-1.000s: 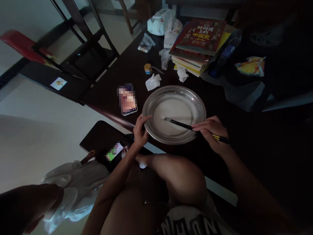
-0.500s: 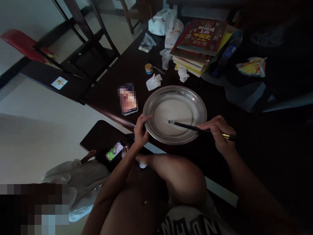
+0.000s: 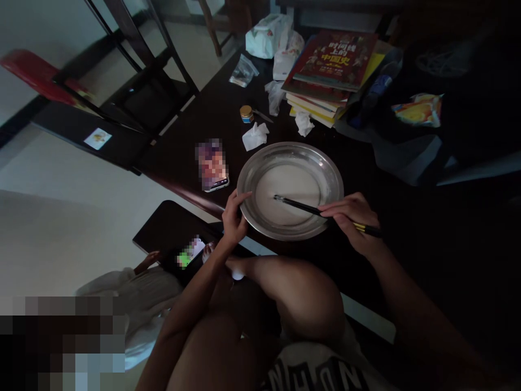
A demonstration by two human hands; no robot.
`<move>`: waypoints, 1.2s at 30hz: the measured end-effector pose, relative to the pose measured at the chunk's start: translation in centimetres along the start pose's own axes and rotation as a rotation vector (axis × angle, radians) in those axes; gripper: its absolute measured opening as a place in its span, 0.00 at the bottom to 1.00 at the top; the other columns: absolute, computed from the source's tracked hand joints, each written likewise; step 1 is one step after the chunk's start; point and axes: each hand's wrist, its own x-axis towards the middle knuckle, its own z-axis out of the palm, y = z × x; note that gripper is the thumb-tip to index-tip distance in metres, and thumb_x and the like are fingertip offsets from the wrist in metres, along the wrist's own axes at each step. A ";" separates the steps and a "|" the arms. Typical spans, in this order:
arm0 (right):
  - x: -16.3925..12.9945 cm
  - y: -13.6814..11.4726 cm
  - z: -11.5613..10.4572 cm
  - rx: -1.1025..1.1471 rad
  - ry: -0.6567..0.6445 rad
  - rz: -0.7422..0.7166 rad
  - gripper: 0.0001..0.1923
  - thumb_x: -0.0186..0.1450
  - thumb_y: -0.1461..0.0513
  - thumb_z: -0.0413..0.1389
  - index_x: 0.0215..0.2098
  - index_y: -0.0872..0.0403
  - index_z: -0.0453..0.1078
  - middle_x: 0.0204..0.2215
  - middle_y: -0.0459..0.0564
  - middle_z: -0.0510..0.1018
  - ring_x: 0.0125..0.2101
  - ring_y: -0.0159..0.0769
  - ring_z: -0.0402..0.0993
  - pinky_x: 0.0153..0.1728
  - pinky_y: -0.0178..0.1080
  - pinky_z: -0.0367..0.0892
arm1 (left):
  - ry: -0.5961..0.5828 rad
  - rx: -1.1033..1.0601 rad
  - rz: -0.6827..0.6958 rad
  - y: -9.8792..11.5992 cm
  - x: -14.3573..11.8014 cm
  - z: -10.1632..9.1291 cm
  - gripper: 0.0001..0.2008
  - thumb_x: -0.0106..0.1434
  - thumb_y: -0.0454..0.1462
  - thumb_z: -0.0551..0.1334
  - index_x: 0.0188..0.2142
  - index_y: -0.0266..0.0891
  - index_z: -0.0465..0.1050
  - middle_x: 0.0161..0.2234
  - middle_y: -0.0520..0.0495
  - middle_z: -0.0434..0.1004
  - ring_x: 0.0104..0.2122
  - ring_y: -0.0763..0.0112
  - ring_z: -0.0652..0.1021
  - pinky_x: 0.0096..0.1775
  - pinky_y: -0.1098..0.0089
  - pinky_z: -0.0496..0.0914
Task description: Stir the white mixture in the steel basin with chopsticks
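A shiny steel basin [image 3: 334,172] stands at the near edge of the dark table, with a pale, milky layer [image 3: 280,184] in its bottom. My left hand [image 3: 236,217] is closed on the basin's left rim, one finger reaching over the inside. In my right hand [image 3: 355,220] are black chopsticks [image 3: 299,205] with gold bands near the back end, held close together at a slant. Their whitish tips reach the pale layer near the middle of the basin.
Beyond the basin lie crumpled tissues [image 3: 255,137], a small gold-lidded jar [image 3: 246,114] and stacked books [image 3: 331,62]. A phone [image 3: 212,165] rests left of it. On the right are a snack packet [image 3: 419,110] and a bottle [image 3: 378,89]. Another person [image 3: 142,293] sits lower left by a lit screen [image 3: 190,252].
My right hand has moved left with the chopsticks, and their tips have shifted slightly left and away from me in the basin. The left hand keeps its place on the rim.
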 end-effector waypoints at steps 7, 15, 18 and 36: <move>-0.2 0.1 -0.1 0.041 0.072 0.053 0.14 0.74 0.61 0.52 0.41 0.42 0.80 0.35 0.43 0.87 0.35 0.41 0.80 0.37 0.49 0.70 | 0.026 -0.004 0.043 0.1 0.2 0.1 0.19 0.73 0.47 0.55 0.56 0.42 0.73 0.53 0.39 0.78 0.55 0.57 0.79 0.53 0.56 0.76; 0.1 -0.1 -0.1 0.033 0.103 0.038 0.14 0.74 0.63 0.51 0.41 0.43 0.79 0.37 0.43 0.88 0.36 0.39 0.80 0.39 0.48 0.69 | 0.033 -0.019 0.046 0.2 0.2 0.1 0.20 0.74 0.48 0.54 0.56 0.42 0.72 0.54 0.38 0.77 0.55 0.58 0.78 0.54 0.56 0.75; 0.1 -0.1 -0.1 0.029 0.037 0.015 0.13 0.73 0.62 0.53 0.41 0.43 0.79 0.37 0.42 0.88 0.36 0.38 0.81 0.39 0.48 0.69 | 0.017 0.004 0.005 0.1 0.1 0.1 0.22 0.73 0.52 0.53 0.55 0.42 0.73 0.54 0.38 0.77 0.55 0.57 0.78 0.54 0.56 0.75; 0.0 0.0 -0.1 0.060 0.095 -0.022 0.15 0.73 0.65 0.51 0.44 0.44 0.79 0.37 0.43 0.88 0.35 0.37 0.81 0.38 0.47 0.68 | 0.034 -0.023 0.072 0.2 0.3 0.1 0.18 0.74 0.47 0.55 0.57 0.43 0.72 0.53 0.40 0.78 0.56 0.59 0.78 0.54 0.57 0.75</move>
